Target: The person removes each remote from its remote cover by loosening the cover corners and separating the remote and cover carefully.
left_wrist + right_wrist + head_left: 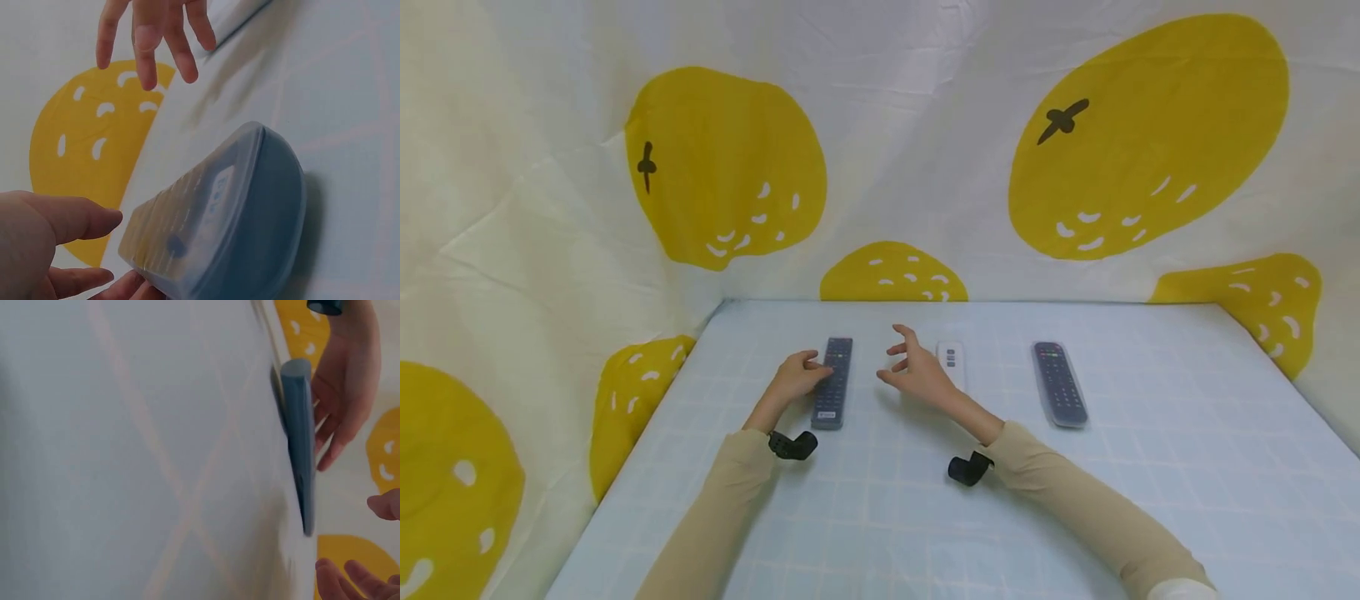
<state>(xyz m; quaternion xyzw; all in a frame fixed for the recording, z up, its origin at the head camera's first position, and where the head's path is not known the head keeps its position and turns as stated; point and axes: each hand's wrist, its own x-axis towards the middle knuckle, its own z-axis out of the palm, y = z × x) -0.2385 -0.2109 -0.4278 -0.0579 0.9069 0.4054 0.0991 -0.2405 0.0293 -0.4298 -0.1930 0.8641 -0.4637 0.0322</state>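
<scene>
A dark remote control [832,383] in a clear cover lies lengthwise on the left part of the table. At its left side is my left hand [796,377], the thumb reaching over the remote's buttons in the head view. In the left wrist view the thumb [87,219] is spread apart from the fingers, whose tips are at the edge of the covered remote [212,212], partly hidden behind it. My right hand [919,372] is held above the table, right of that remote, with fingers spread and nothing in them. Just behind it lies a white remote [952,362], partly covered by the hand.
Another dark remote [1060,383] in a clear cover lies farther right. The table [880,517] has a pale blue checked cloth. A white curtain with yellow fruit prints [917,167] stands along the back and sides. Each wrist carries a small black camera [968,469].
</scene>
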